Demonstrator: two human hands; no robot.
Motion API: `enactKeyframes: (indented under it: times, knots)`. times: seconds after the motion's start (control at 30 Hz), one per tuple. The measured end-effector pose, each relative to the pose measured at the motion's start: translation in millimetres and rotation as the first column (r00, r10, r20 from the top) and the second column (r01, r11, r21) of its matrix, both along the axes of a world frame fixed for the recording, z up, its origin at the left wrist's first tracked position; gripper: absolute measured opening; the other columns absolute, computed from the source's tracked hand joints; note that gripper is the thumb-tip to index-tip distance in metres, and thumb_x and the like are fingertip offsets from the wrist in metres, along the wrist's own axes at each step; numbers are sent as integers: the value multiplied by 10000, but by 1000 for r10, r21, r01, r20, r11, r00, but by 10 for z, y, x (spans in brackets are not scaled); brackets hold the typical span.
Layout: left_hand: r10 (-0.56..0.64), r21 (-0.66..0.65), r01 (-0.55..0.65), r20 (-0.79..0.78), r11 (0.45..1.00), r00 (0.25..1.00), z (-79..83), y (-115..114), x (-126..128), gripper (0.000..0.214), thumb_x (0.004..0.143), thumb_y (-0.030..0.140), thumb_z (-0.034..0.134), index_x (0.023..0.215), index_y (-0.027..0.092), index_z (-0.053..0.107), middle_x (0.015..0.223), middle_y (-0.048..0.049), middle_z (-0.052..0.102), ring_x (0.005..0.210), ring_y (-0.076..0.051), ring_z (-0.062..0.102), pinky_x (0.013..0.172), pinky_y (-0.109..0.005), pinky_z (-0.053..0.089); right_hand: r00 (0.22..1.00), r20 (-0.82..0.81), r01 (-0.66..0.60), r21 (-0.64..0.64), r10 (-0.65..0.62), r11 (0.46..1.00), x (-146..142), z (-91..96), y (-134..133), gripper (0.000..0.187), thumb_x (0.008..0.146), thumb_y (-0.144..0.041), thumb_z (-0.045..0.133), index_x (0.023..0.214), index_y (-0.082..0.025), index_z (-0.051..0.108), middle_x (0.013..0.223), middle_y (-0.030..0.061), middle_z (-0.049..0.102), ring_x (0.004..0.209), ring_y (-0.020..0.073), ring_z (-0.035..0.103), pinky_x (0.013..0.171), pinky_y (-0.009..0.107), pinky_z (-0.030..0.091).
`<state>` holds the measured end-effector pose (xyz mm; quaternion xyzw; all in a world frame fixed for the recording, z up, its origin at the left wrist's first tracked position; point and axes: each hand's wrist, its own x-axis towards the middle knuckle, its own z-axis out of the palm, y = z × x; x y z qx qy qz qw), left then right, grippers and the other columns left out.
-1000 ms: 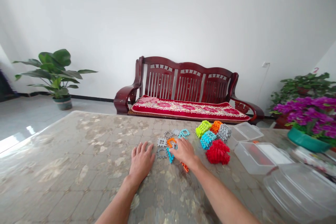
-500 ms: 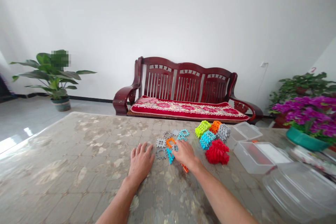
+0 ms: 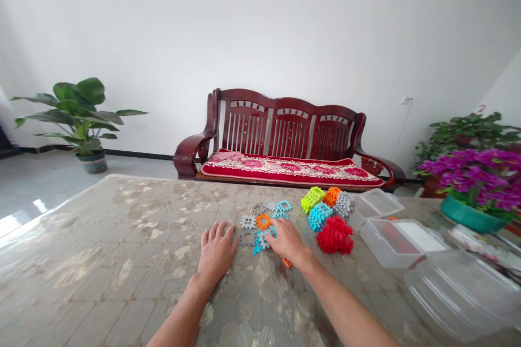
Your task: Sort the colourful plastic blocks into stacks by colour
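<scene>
My left hand (image 3: 217,249) lies flat on the table with its fingers apart, holding nothing. Between the thumb and fingers of my right hand (image 3: 288,239) is a grey notched plastic building piece (image 3: 264,239), partly covering a blue piece (image 3: 256,246). Close by lie an orange ring-shaped piece (image 3: 263,221), a grey windowed piece (image 3: 248,222), a grey frame piece (image 3: 247,238) and light-blue pieces (image 3: 281,208). An orange piece (image 3: 286,263) shows under my right wrist. My right fingertips are partly hidden.
Stacked blocks in green (image 3: 312,200), blue (image 3: 319,217), grey (image 3: 344,205), orange (image 3: 332,196) and red (image 3: 335,235) stand right of my hand. Clear plastic boxes (image 3: 388,249) and a teal flowerpot (image 3: 472,216) are farther right. A wooden bench (image 3: 195,152) stands behind the table (image 3: 122,249).
The grey piece at my right fingers has shifted left and nearer me, over the blue piece. The orange ring shows more fully. My left hand stays in place; the view has turned slightly.
</scene>
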<state>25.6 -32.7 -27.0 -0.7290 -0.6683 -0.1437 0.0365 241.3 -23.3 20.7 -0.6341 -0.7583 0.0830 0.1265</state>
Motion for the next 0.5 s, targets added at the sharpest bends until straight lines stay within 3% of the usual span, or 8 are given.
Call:
enactKeyframes:
  times: [0.2,0.5]
  knots:
    - [4,-10,-4,0,1000,1000,10,-3,7,424,951,303,471,1355,242,589,1447,-104,548,1373,-321,438,1132,-507,321,999,40,-36,12,35,999,-129,-8,-58,606,739,-419,702,1283,-174,600,1194,128,663,1135,298,571,987,374,416]
    - [2,-9,-2,-5,1000,1000,17,-3,6,423,955,303,460,1354,242,588,1450,-104,546,1373,-320,433,1132,-512,319,978,161,-123,-57,131,991,-96,76,-83,449,774,-134,552,1216,-164,623,1201,124,639,1148,261,547,985,337,395]
